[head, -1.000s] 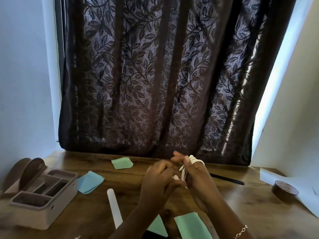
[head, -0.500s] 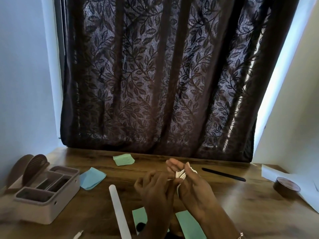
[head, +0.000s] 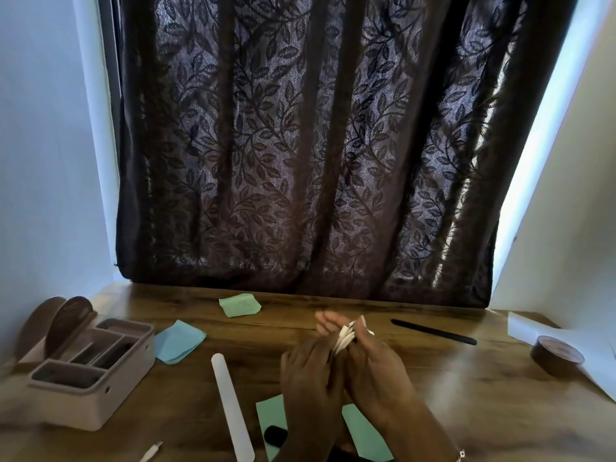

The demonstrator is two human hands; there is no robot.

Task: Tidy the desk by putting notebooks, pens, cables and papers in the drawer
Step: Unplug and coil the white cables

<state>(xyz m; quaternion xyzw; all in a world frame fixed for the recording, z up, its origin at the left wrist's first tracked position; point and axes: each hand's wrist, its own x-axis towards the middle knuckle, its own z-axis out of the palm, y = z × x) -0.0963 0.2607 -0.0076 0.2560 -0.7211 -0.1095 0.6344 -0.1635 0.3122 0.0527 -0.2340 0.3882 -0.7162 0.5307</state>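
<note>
From the head camera, the person's two hands are close together over the middle of the wooden desk (head: pixel 433 395). The left hand (head: pixel 308 375) and the right hand (head: pixel 375 365) touch each other, and both have their fingers curled around a small bunch of white cable (head: pixel 345 338). The cable is pinched between them, up off the desk. A long black pen (head: pixel 433 331) lies just to the right of the hands. A long white stick (head: pixel 231 408) lies to their left. Two green papers (head: pixel 270 415) lie under the wrists, with a small black thing (head: pixel 275 435) on one of them. Another green paper (head: pixel 240 305) lies near the curtain (head: pixel 300 161), and a blue paper (head: pixel 180 341) lies beside a pink-grey box with little sections (head: pixel 90 378) at the left edge. A brown roll of tape (head: pixel 556 358) sits far to the right on a white sheet (head: pixel 530 331).
</note>
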